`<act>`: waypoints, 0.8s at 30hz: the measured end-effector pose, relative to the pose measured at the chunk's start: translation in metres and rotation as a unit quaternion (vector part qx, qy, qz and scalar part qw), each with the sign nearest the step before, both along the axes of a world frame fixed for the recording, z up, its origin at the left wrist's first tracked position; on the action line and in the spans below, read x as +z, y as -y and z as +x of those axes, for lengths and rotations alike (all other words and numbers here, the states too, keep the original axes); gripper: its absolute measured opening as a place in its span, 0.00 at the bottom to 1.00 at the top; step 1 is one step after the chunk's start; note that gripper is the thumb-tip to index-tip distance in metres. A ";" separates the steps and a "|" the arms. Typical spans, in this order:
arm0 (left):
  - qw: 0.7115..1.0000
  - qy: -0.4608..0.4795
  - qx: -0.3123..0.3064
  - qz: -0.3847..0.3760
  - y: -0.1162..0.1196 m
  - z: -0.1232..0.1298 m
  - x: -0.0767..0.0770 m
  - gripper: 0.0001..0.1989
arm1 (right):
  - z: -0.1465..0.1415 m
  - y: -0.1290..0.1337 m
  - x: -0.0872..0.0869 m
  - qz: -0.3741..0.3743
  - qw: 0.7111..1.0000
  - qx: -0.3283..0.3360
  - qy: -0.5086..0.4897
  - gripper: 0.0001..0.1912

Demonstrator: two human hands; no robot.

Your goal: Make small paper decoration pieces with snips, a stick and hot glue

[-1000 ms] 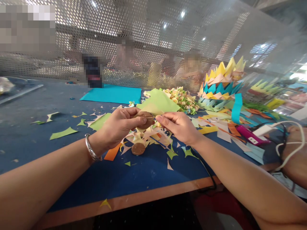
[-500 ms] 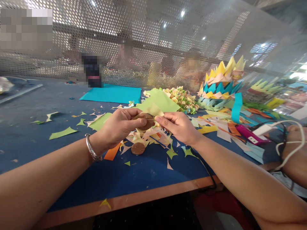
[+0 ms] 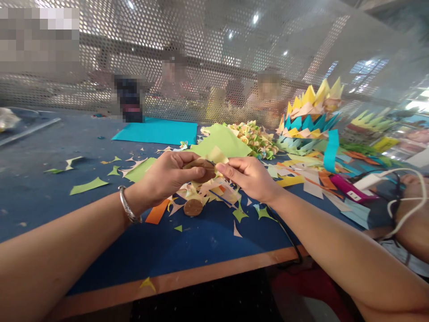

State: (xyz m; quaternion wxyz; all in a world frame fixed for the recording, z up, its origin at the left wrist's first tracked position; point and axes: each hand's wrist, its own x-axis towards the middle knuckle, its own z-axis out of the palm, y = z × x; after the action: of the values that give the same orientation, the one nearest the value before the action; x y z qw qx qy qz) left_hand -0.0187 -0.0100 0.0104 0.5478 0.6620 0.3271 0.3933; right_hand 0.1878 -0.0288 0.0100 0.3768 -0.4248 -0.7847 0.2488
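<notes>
My left hand (image 3: 169,172), with a silver bangle at its wrist, is closed on a thin brown disc (image 3: 207,173). A pale yellow piece of paper (image 3: 217,155) stands up behind the disc's top edge. The right hand (image 3: 250,179) pinches at the disc's right side, thumb against fingers, touching the paper's lower corner; its exact grip is partly hidden. Below both hands, a second brown disc (image 3: 193,207) rests on the blue table (image 3: 211,250) by a heap of paper scraps (image 3: 223,190).
Behind the hands lie a green sheet (image 3: 223,139), a turquoise sheet (image 3: 157,130) and a pile of folded paper pieces (image 3: 258,136). A tiered paper crown (image 3: 306,116) stands back right. Paper strips, a magenta power strip (image 3: 351,190) and a white cable (image 3: 424,197) lie right, near another person's arm (image 3: 415,219).
The disc in my left hand has tilted slightly, so its face shows narrower. Both hands stay in nearly the same place, and the things on the table look unchanged.
</notes>
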 end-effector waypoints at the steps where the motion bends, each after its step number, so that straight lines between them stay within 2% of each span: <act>1: 1.000 -0.006 -0.001 0.002 0.000 0.000 0.000 0.07 | 0.000 0.000 0.000 0.002 1.000 0.000 0.000 0.29; 11: 0.996 -0.080 -0.017 0.041 -0.002 -0.003 0.000 0.09 | 0.001 0.001 -0.001 0.016 1.000 0.015 0.017 0.28; 17: 0.994 -0.092 0.001 0.061 -0.001 -0.004 0.001 0.07 | 0.003 -0.001 -0.001 0.040 0.999 0.007 0.028 0.28; 24: 0.991 -0.118 -0.005 0.065 -0.002 -0.004 0.002 0.06 | 0.005 -0.001 -0.002 0.060 0.997 0.035 0.045 0.26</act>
State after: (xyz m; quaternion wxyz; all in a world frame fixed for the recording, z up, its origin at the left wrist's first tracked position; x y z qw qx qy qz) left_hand -0.0222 -0.0076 0.0126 0.4635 0.7396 0.3599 0.3295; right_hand 0.1926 -0.0279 0.0082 0.3572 -0.3845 -0.8287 0.1947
